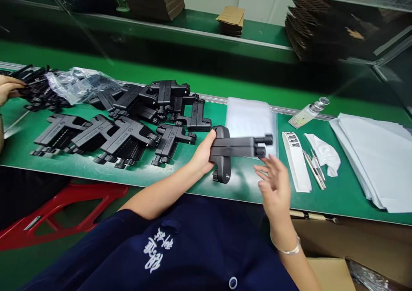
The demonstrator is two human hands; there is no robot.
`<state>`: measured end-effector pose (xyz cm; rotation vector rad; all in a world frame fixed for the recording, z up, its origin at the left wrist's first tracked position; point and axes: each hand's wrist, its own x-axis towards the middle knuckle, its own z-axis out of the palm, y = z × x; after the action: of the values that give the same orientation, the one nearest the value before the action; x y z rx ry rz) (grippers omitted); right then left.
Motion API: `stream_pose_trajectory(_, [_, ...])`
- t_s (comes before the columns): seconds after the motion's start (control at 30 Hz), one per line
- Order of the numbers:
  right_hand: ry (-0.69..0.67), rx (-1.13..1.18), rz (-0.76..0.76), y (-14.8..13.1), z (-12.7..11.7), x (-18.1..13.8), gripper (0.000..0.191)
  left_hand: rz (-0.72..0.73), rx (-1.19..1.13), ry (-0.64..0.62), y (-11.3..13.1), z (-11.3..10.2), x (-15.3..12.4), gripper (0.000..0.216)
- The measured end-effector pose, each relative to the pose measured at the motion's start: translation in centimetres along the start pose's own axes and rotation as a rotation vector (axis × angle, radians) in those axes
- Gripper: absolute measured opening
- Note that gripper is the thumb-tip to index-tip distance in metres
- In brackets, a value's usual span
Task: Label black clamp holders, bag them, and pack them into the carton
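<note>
My left hand (205, 154) is closed round one end of a black plastic clamp bracket (236, 147), holding it above the green bench top. Two dark knobs stick out at the bracket's right end. Just below those knobs is my right hand (275, 183), its fingers loosely apart and nothing in them. Several like brackets (125, 138), some with raised lettering, lie in a group on the left. Behind the held bracket rests a stack of clear plastic bags (249, 113), partly covered by it.
A small bottle (309, 113), a label strip (296, 162), tweezers (315, 168), a crumpled white piece (325, 151) and white sheets (376, 158) lie to the right. At far left, another person's hand (9, 87) is beside black parts (41, 89) and a plastic bag (82, 85).
</note>
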<state>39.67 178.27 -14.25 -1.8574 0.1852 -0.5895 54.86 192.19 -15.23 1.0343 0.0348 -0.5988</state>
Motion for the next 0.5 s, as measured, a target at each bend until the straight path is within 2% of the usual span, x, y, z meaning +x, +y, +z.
stream_pose_trajectory(0.07, [0.097, 0.283, 0.251, 0.9, -0.4, 0.8, 0.069, 0.080, 0.143, -0.104, 0.2, 0.5, -0.7, 0.055])
stream_pose_trajectory(0.13, [0.164, 0.475, 0.429, 2.1, -0.3, 1.2, 0.059, 0.121, 0.250, -0.278, 0.6, 1.0, -1.4, 0.063])
stream_pose_trajectory(0.2, [0.211, 0.609, 0.543, 3.3, 0.1, 1.3, 0.047, 0.100, 0.275, -0.486, 1.0, 1.2, -2.0, 0.076])
stream_pose_trajectory(0.3, [0.222, 0.748, 0.612, 4.8, 1.0, 0.8, 0.046, 0.032, 0.275, -0.704, 1.5, 1.4, -2.4, 0.088])
stream_pose_trajectory(0.4, [0.218, 0.798, 0.674, 5.2, 1.8, 0.2, 0.048, 0.062, 0.385, -0.720, 1.7, 1.8, -2.5, 0.094])
stream_pose_trajectory(0.5, [0.183, 0.751, 0.694, 4.5, 2.0, -0.2, 0.051, 0.140, 0.479, -0.696, 1.7, 2.4, -2.5, 0.084])
